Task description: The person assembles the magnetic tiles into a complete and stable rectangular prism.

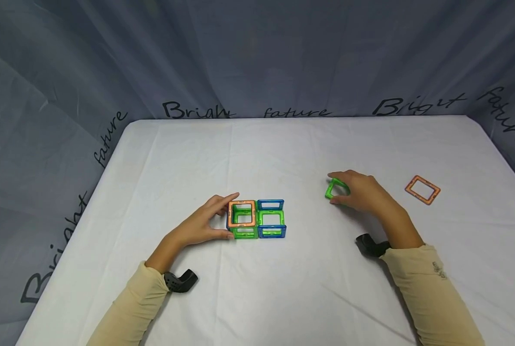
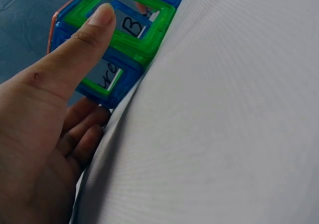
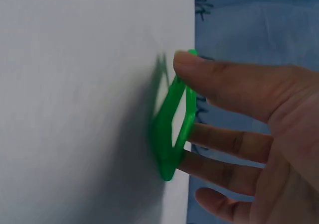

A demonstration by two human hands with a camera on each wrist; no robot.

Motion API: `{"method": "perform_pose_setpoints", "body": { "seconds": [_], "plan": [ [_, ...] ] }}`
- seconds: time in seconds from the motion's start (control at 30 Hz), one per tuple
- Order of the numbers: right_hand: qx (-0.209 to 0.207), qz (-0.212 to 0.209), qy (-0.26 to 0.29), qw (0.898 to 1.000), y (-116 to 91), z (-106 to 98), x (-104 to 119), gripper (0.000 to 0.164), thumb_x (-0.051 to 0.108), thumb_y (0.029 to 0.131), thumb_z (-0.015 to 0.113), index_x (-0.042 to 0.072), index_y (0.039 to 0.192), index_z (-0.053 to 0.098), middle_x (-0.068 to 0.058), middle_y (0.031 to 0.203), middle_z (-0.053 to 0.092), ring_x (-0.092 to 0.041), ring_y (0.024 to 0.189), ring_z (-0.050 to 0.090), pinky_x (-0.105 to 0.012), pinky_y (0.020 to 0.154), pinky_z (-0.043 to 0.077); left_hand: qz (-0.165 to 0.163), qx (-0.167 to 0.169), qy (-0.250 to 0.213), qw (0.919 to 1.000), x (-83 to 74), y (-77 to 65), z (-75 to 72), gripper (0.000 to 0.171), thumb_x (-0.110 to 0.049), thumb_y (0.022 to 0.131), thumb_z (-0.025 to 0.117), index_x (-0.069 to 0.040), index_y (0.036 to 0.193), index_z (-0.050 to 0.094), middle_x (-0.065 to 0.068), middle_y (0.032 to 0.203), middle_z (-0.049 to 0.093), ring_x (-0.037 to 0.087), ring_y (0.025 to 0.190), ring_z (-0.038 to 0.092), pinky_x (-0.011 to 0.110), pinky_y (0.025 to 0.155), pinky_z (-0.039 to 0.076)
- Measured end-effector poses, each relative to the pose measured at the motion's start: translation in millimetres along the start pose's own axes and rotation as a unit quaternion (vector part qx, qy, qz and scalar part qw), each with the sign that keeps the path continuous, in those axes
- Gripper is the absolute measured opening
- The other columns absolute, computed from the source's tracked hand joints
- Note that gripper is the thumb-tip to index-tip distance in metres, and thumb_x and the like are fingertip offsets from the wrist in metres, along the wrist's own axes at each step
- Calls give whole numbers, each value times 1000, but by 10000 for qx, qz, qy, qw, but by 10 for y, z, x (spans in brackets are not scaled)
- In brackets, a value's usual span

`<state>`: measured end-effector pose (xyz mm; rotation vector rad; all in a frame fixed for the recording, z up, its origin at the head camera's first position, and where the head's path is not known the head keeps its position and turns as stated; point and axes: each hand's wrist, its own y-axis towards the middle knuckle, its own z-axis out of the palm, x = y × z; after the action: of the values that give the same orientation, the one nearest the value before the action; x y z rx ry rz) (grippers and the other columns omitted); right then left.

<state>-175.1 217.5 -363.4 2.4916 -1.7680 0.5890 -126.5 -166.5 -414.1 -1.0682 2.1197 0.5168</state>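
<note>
In the head view, a cube of magnetic tile frames stands on the table, with green and blue sides and an orange square on top. Joined to its right side is a lower, open-topped part with blue upright frames at front and back. My left hand holds the cube from the left, thumb on the green front face and fingers toward the back. Farther right, my right hand pinches a green magnetic tile frame between thumb and fingers, tilted close over the cloth.
An orange rectangular tile frame lies flat to the right of my right hand. White cloth covers the table. A grey curtain with black lettering hangs behind and to the sides. Each wrist wears a black camera mount.
</note>
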Motion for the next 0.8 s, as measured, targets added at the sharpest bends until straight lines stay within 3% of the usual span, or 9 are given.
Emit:
{"method": "perform_pose_setpoints", "body": {
  "seconds": [0.37, 0.67, 0.8],
  "plan": [
    [-27, -480, 20, 9988, -84, -4, 262, 63, 20, 76, 74, 9, 132, 46, -22, 123, 51, -36, 106, 54, -62, 95, 32, -20, 5, 57, 10000, -11, 7, -4, 91, -34, 70, 78, -25, 144, 27, 4, 119, 46, 12, 100, 50, 35, 89, 43],
    [46, -732, 80, 9973, -123, 39, 375, 66, 20, 75, 73, 11, 134, 44, -18, 119, 52, -29, 99, 56, -57, 89, 37, -61, 34, 44, 10000, -7, 3, 4, 91, -34, 70, 78, -25, 144, 27, 4, 118, 46, 12, 101, 50, 36, 89, 43],
    [175, -790, 223, 9965, -137, 46, 447, 68, 20, 75, 72, 13, 136, 41, -15, 119, 50, -29, 91, 54, -51, 80, 43, -45, 19, 48, 10000, -6, 3, 4, 91, -34, 69, 78, -25, 144, 27, 3, 118, 46, 12, 100, 49, 36, 90, 43]
  ]
}}
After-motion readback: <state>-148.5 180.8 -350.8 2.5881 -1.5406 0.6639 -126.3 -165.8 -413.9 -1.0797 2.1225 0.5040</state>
